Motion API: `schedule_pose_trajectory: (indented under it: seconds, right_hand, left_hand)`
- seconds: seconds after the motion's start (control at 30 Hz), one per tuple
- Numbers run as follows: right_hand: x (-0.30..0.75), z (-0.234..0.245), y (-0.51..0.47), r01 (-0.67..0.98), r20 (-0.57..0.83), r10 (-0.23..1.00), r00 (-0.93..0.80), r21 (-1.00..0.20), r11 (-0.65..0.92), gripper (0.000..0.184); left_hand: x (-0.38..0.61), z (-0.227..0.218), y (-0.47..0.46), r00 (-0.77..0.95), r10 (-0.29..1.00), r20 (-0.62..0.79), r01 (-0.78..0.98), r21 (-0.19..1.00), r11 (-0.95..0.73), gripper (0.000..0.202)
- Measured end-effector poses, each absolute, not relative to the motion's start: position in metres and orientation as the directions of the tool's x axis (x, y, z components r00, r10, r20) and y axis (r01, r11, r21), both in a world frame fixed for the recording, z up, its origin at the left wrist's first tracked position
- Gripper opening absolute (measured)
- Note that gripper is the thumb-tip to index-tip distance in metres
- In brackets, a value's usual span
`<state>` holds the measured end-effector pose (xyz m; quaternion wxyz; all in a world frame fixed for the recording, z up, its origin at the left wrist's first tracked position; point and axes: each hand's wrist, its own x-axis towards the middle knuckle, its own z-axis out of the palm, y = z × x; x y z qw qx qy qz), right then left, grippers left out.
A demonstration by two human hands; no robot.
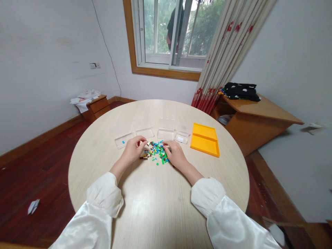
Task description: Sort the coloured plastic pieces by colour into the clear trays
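Observation:
A loose pile of small toy building bricks [157,148], in green, blue, brown, yellow and white, lies on the round table between my hands. My left hand [132,150] is at the pile's left edge, thumb and fingertips brought together in a pinch; whatever is between them is too small to name. At the right side, my right hand [176,154] rests with curled fingers touching the bricks, and its fingertips partly hide what they grip. Beyond my left hand, a clear plastic box [119,142] holds a small blue brick [123,142].
Behind the pile stand more clear boxes, one at centre left [145,132], another at centre [166,134] and a smaller box [181,137] with a white piece inside. A yellow two-part tray [204,135] lies to the right. The pale table [155,200] has a rounded edge.

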<state>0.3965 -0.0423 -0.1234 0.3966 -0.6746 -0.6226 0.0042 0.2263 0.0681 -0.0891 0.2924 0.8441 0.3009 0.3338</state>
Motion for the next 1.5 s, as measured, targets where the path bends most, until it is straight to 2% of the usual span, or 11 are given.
schedule_pose_trajectory:
  seconds: [0.13, 0.3, 0.5, 0.8, 0.93, 1.2, 1.5]
  right_hand:
    - [0.410, -0.130, -0.041, 0.859, 0.359, 0.899, 0.250, -0.511, -0.034, 0.032]
    - [0.409, -0.129, -0.043, 0.892, 0.282, 0.946, 0.158, -0.452, -0.014, 0.037]
    - [0.408, -0.129, -0.044, 0.908, 0.218, 0.967, 0.132, -0.418, -0.029, 0.039]
    - [0.412, -0.124, -0.045, 0.915, 0.290, 0.940, 0.181, -0.399, -0.053, 0.031]
    - [0.421, -0.124, -0.044, 0.907, 0.295, 0.935, 0.196, -0.417, -0.059, 0.034]
    - [0.425, -0.121, -0.046, 0.869, 0.293, 0.911, 0.289, -0.480, -0.122, 0.025]
    - [0.424, -0.115, -0.046, 0.889, 0.240, 0.916, 0.322, -0.410, -0.205, 0.019]
  left_hand:
    - [0.220, -0.090, 0.083, 0.373, 0.830, 0.415, 0.460, 0.694, -0.554, 0.015]
    - [0.205, -0.098, 0.102, 0.210, 0.875, 0.436, 0.603, 0.647, -0.467, 0.017]
    - [0.192, -0.107, 0.116, 0.199, 0.891, 0.409, 0.724, 0.551, -0.415, 0.027]
    - [0.189, -0.112, 0.118, 0.207, 0.908, 0.365, 0.819, 0.444, -0.365, 0.033]
    - [0.189, -0.114, 0.119, 0.213, 0.899, 0.382, 0.821, 0.429, -0.377, 0.034]
    - [0.192, -0.110, 0.115, 0.233, 0.885, 0.403, 0.803, 0.433, -0.409, 0.032]
    - [0.202, -0.099, 0.099, 0.244, 0.850, 0.466, 0.750, 0.464, -0.470, 0.026]
